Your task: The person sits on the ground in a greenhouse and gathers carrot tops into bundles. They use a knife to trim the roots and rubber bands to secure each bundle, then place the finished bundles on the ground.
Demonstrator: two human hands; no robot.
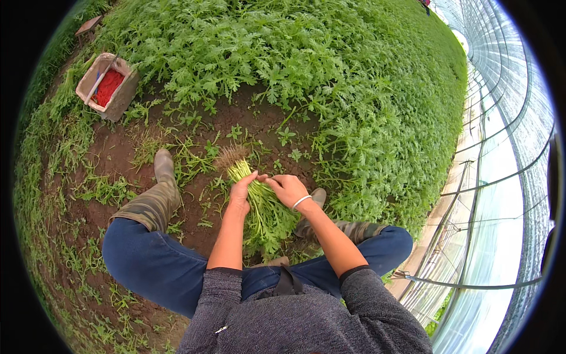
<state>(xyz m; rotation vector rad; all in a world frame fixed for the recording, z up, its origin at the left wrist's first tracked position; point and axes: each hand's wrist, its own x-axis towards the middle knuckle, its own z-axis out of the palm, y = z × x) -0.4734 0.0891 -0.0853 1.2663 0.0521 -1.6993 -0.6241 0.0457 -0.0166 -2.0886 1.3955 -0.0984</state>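
A bunch of leafy greens point(261, 201), with deeply cut leaves like garland chrysanthemum, lies between my knees. Its brown roots point(231, 156) point away from me and its leaves toward me. My left hand point(241, 191) grips the pale stems from the left side, thumb on top. My right hand point(286, 189), with a white bracelet point(301, 202) at the wrist, is over the right side of the bunch. Its thumb and fingertips come together close to my left fingertips. Whether something thin is pinched there is too small to tell.
A dense bed of growing greens point(283, 48) fills the front and right. At the left stands an open container point(124, 98) with red stringy material point(108, 87). My boots point(165, 166) flank the bunch. Plastic greenhouse sheeting point(499, 194) on curved ribs lines the right.
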